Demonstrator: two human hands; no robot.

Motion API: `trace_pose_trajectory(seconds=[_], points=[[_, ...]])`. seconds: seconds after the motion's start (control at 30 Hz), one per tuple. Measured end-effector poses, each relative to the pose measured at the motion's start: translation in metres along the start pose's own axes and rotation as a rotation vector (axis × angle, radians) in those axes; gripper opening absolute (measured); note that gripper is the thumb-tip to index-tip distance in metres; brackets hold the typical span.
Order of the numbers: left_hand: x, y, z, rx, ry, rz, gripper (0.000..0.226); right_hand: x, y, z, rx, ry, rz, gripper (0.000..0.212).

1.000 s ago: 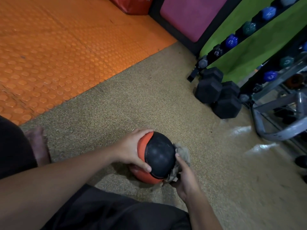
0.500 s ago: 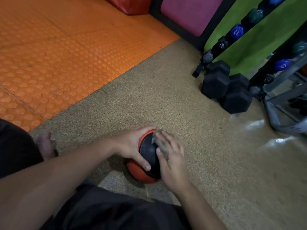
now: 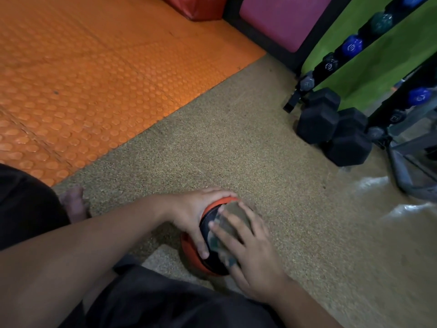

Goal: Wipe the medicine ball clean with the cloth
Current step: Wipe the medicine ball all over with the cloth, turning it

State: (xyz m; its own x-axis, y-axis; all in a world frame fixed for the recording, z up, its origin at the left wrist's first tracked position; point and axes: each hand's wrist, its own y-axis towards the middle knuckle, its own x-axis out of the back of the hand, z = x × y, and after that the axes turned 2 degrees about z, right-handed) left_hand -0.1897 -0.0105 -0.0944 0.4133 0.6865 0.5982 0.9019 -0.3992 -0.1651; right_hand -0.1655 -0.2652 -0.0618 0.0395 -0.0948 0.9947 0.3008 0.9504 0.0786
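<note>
Hands work over a ball [image 3: 192, 253] at the lower centre of the frame, where it sits on speckled tan floor [image 3: 236, 150] just ahead of the person's dark-clad lap. The left hand [image 3: 189, 215] curls round the ball's upper left side, fingers over the orange rim and thumb pressed on the black panel. The right hand [image 3: 248, 254] lies spread over the ball's top right, its fingers nearly straight and pressing a greyish cloth [image 3: 220, 240] flat against the surface; the cloth shows between and under the fingers, blurred. A bare foot [image 3: 74, 203] rests on the floor at the left, near the edge of an orange studded mat [image 3: 82, 79] that fills the upper left. Black dumbbells [image 3: 331, 129] sit on the floor at the right, well apart from the ball, beside a rack [image 3: 328, 65] of smaller blue and dark weights set against a green wall [image 3: 369, 74] in the upper right.
</note>
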Motion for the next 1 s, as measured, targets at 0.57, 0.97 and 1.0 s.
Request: trace_pose_trajectory(seconds=[0.57, 0.97, 1.0], points=[[-0.004, 0.004, 0.008, 0.002, -0.017, -0.002, 0.144, -0.003, 0.024, 0.003, 0.228, -0.130, -0.001, 0.059], [-0.017, 0.003, -0.008, 0.083, -0.070, -0.107, 0.153, -0.020, 0.050, 0.004, -1.512, 0.883, -0.536, 0.059], [-0.013, 0.002, -0.006, 0.072, -0.052, -0.091, 0.153, -0.020, 0.052, 0.018, -1.408, 0.682, -0.529, 0.060]])
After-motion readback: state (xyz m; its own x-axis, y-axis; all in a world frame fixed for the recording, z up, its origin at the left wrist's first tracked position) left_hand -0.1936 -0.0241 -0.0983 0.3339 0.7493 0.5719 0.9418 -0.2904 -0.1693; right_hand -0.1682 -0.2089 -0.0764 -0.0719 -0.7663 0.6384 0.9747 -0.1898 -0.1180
